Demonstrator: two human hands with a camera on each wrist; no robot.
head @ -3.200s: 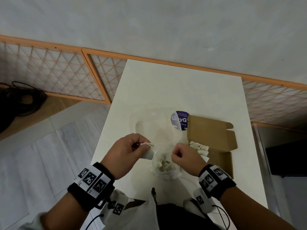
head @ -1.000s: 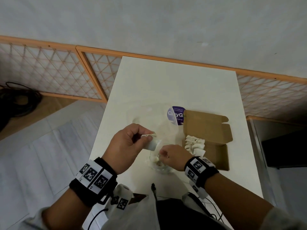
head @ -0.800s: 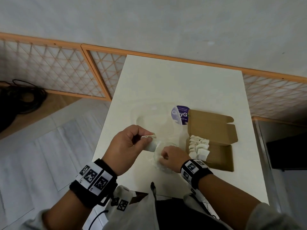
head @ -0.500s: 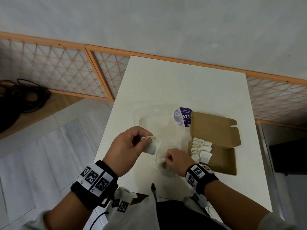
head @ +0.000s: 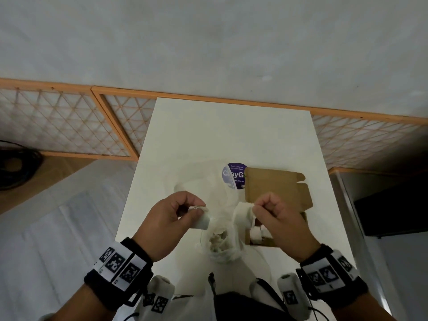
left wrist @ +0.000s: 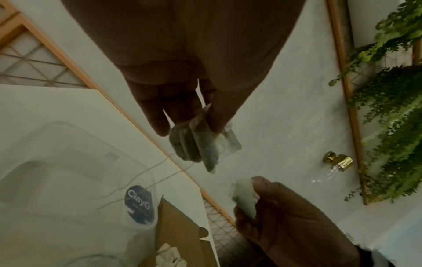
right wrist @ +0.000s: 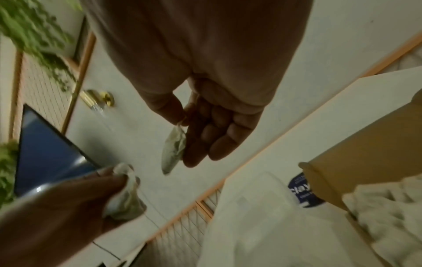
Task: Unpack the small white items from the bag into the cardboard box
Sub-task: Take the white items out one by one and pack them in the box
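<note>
A clear plastic bag (head: pixel 220 245) with small white items inside lies on the white table (head: pixel 231 135) between my hands. My left hand (head: pixel 196 209) pinches a bunch of small white items (left wrist: pixel 194 144) together with a bit of clear plastic. To the right, my right hand (head: pixel 254 207) pinches one small white item (right wrist: pixel 172 151), held above the table at the left edge of the open cardboard box (head: pixel 275 188). More white items (right wrist: pixel 388 207) lie in the box. My right hand hides most of the box's tray in the head view.
A purple round sticker (head: pixel 234 174) marks the bag's far part beside the box lid. Lattice panels (head: pixel 58 126) line the wall behind the table. A dark cable coil (head: pixel 16 163) lies on the floor at left; a dark screen (head: pixel 393 212) stands at right.
My right hand has come up out of the bag's mouth with a white item and moved right, over the box's edge. My left hand has kept its hold and place.
</note>
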